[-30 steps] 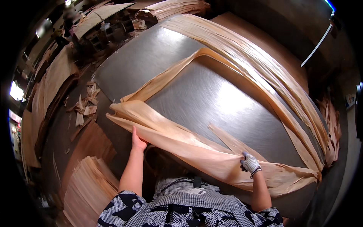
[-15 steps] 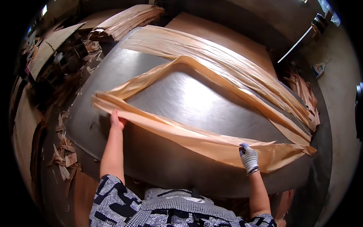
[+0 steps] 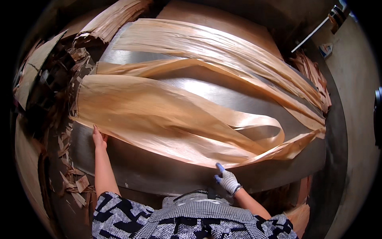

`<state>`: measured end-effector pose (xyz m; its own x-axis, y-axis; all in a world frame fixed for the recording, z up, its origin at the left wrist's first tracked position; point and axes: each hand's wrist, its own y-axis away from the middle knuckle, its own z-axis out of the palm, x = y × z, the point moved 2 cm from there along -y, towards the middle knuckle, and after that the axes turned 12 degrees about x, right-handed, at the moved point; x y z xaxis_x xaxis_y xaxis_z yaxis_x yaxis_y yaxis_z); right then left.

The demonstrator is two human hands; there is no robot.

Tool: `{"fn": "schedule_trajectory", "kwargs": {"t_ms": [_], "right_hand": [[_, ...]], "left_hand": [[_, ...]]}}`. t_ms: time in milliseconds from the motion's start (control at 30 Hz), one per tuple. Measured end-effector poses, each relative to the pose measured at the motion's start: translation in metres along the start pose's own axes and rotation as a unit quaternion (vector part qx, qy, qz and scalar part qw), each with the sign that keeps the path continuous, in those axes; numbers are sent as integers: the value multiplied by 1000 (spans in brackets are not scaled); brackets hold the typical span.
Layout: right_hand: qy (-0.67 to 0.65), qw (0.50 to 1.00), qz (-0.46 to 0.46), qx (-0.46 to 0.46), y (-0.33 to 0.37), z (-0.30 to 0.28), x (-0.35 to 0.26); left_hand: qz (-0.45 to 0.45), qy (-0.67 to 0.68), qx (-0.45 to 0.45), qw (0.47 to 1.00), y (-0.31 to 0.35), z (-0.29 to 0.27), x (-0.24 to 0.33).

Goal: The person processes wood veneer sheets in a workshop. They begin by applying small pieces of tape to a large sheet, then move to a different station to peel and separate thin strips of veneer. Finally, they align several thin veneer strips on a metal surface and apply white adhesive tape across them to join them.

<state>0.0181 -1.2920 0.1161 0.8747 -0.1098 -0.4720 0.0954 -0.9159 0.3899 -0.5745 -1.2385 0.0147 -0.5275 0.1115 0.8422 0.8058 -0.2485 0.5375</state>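
Note:
A wide, thin sheet of tan wood veneer [image 3: 131, 99] spreads over a smooth metal-topped table [image 3: 159, 175]. Its right part curls up in a loop and folds over itself. My bare left hand [image 3: 99, 138] pinches the near edge close to the left end; part of its fingers is hidden by the sheet. On my right hand [image 3: 228, 181] is a striped white glove with bluish fingertips. That hand's fingers are apart, and one fingertip touches the near edge right of the middle. Beyond lies a narrower strip of veneer [image 3: 254, 85], partly folded.
More layered veneer [image 3: 179, 36] lies along the table's far side. A brown board [image 3: 223, 26] is behind it. Stacked veneer [image 3: 111, 20] stands at the far left, with broken scraps [image 3: 77, 185] on the floor to the left. A pale pole [image 3: 310, 40] rises at the far right.
The folded veneer has opened out into a broad sheet toward the left. My left hand has moved left and slightly nearer; my right hand has moved left and loosened its grip.

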Motion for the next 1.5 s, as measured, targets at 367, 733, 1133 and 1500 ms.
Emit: {"fn": "schedule_trajectory", "kwargs": {"t_ms": [367, 733, 1133, 1500], "right_hand": [[-109, 984, 138, 28, -12, -111, 64], [-660, 680, 249, 199, -114, -258, 233], [-278, 859, -100, 419, -168, -298, 120], [244, 928, 38, 277, -128, -301, 196]], "left_hand": [[567, -289, -282, 718, 218, 91, -41], [567, -403, -606, 386, 488, 172, -169], [656, -376, -438, 487, 510, 189, -156], [614, -443, -463, 461, 514, 135, -215]]}}
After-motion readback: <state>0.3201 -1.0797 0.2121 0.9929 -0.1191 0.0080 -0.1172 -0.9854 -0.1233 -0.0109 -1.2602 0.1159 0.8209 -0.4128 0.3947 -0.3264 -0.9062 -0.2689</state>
